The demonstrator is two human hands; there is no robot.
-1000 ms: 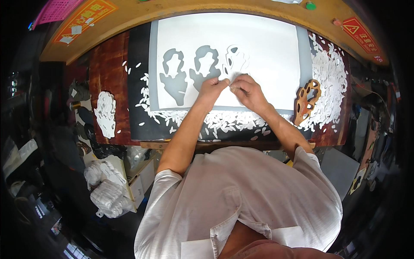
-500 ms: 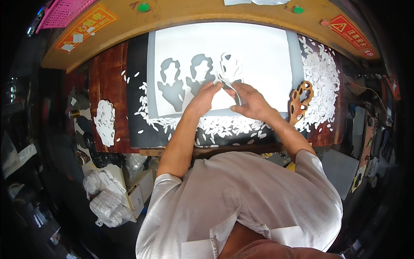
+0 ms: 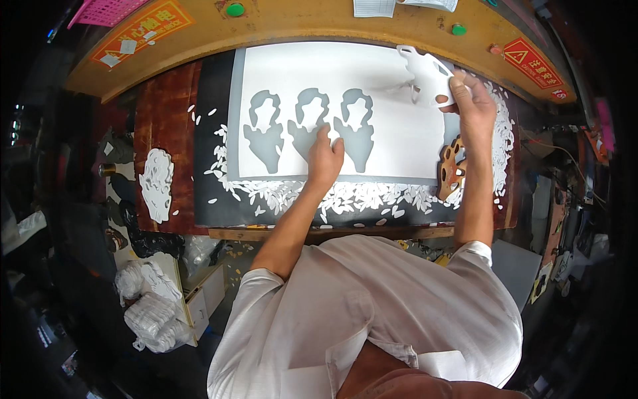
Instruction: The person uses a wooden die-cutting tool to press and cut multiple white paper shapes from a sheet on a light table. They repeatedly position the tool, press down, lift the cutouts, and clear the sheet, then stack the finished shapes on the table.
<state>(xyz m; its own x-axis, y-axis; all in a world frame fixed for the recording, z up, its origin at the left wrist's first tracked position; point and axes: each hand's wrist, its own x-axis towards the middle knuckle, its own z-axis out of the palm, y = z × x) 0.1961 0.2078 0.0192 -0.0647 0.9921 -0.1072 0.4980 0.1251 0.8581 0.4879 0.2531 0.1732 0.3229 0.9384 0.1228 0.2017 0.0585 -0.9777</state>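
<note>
At the upper right of the white sheet [image 3: 405, 143], my right hand [image 3: 477, 106] pinches a white cut-out piece [image 3: 430, 74] by its edge and holds it up. The piece has a scalloped outline and several holes. My left hand [image 3: 324, 158] lies on the sheet between the second and third openings, thumb and forefinger apart, holding nothing. Three flower-like openings stand in a row in the sheet, showing the grey board [image 3: 235, 120] beneath. Under my right forearm, by the sheet's right edge, lies a brown cutting die [image 3: 448, 169] with holes, partly hidden.
Small white offcuts [image 3: 345, 198] litter the black mat along the front and right of the board. A stack of white cut-outs [image 3: 157, 186] lies on the red-brown table at left. Behind runs a yellow machine beam [image 3: 299, 26] with green buttons. Plastic-wrapped bundles [image 3: 156, 319] sit lower left.
My right hand has lifted the cut-out from the third opening and carried it up and right. My left hand has let go and stayed near the sheet's middle.
</note>
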